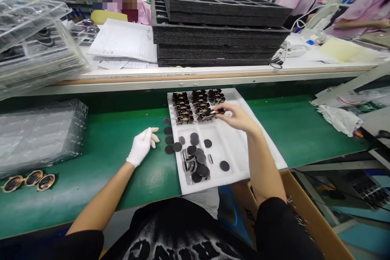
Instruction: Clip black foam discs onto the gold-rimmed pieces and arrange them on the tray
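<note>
Pinching a dark piece (222, 110) in the right hand (233, 117) by clips (183, 107) at the far edge of the tray (237, 146), prob for finer control. Holding nothing in the left hand (142, 145), gloved maybe against smudging discs (169, 140) by the tray's left edge.

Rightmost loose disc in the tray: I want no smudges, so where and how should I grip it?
Probably pinch the disc by its rim, from above: it appears flat in the tray, apart from the piled discs, leaving its edges free.

Head view: from above, near, facing forward-down across green bench (152, 183).
</note>
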`<state>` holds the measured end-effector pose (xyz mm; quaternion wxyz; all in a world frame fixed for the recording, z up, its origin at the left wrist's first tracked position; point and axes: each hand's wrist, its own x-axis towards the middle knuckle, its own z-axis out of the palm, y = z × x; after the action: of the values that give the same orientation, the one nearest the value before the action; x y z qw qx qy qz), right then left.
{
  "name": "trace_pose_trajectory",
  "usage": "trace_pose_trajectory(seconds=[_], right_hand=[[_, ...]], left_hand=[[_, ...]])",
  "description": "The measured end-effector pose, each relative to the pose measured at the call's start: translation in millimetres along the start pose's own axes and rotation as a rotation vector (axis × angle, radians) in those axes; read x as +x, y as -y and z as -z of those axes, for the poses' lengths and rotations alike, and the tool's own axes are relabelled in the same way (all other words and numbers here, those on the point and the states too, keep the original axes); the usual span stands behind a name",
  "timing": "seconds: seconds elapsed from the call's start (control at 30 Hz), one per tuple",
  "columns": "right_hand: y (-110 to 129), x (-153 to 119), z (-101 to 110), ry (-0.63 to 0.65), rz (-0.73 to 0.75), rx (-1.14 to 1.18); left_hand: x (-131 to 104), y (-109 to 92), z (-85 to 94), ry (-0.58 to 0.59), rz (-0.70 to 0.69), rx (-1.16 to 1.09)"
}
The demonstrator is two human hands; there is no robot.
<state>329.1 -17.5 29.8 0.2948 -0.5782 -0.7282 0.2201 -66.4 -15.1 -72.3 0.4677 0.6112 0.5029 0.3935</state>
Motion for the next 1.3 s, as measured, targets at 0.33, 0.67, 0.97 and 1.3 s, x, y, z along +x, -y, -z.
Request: trace_pose_trajectory(seconds=[0.33,0.67,0.97,1.3], right_hand=[[-116.6,35.4,25.4,-0.200,-0.234,-0.299],[-133.9,53.1,3.0,-0.090,-0.192,-0.350],[-130.8,49.7,0.7,-0.104,-0.163,-0.348],[-106.0,-15.3,13.1,-0.325,-0.220,-0.307]], left_hand=[[18.4,4.2,-7.3,-0.055,0.051,-0.055],[19.9,6.8,-5.7,-0.054,0.052,-0.031],[22.4,4.6,-5.1,-0.027,0.016,0.007],[19.5,7.8,-5.0,-0.086,-0.069,0.078]])
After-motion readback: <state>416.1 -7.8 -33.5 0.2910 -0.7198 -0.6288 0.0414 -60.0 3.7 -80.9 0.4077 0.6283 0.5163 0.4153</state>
